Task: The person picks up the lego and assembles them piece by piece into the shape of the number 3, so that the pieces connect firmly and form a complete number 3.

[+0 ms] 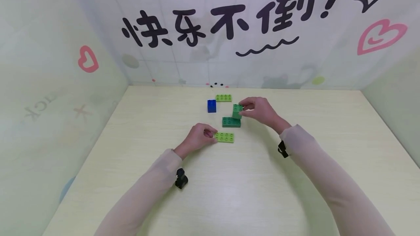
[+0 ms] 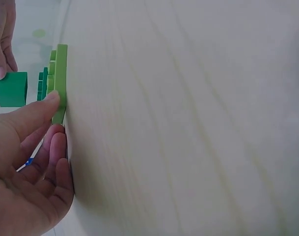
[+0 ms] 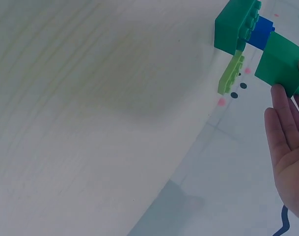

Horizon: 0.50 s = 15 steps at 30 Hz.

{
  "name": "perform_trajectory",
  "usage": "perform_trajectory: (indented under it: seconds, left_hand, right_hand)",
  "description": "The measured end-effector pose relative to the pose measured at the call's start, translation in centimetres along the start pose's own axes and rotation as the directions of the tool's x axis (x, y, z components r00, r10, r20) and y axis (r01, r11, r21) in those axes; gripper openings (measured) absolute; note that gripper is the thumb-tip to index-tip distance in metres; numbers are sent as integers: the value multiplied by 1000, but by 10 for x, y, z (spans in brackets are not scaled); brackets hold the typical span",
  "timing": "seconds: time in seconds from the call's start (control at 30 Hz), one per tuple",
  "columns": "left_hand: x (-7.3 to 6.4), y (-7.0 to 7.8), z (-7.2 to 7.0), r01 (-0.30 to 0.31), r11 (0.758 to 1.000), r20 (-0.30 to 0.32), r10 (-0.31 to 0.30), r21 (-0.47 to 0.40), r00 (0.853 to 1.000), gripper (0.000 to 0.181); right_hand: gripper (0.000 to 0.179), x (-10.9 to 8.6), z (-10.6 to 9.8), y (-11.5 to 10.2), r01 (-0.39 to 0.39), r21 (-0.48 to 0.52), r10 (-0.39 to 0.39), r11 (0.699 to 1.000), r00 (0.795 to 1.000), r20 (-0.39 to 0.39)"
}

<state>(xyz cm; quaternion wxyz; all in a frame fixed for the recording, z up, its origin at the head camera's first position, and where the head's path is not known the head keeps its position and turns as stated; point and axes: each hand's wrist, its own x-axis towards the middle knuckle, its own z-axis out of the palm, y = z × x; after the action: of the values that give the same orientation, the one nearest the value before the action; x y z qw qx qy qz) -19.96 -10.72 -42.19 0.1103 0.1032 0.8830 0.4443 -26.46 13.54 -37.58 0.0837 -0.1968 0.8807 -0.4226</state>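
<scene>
In the head view my right hand (image 1: 260, 111) pinches a small green block (image 1: 237, 111), held above a longer dark green block (image 1: 231, 122) on the table. The right wrist view shows the small block's smooth side, with fingertips at its edge and a gap to the longer block (image 3: 232, 29). My left hand (image 1: 199, 136) pinches the left end of a flat lime-green block (image 1: 225, 137) lying nearest me. Thumb and fingers meet at that lime block (image 2: 62, 78) in the left wrist view.
Behind the green blocks stand a blue block (image 1: 212, 106) and a second flat lime-green block (image 1: 224, 98). The pale wooden table (image 1: 223, 192) meets a printed cloth wall (image 1: 210, 68) at the back. Black straps with small devices (image 1: 181, 178) sit at both wrists.
</scene>
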Motion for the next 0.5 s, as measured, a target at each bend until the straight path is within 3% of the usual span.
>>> perform_trajectory:
  seconds: [0.5]
  left_hand:
    - [1, -1, -1, 6, 1000, 10, -6, 0, 1000, 26]
  right_hand:
    - [37, -17, 9, -5, 44, -25, -42, 999, 998, 43]
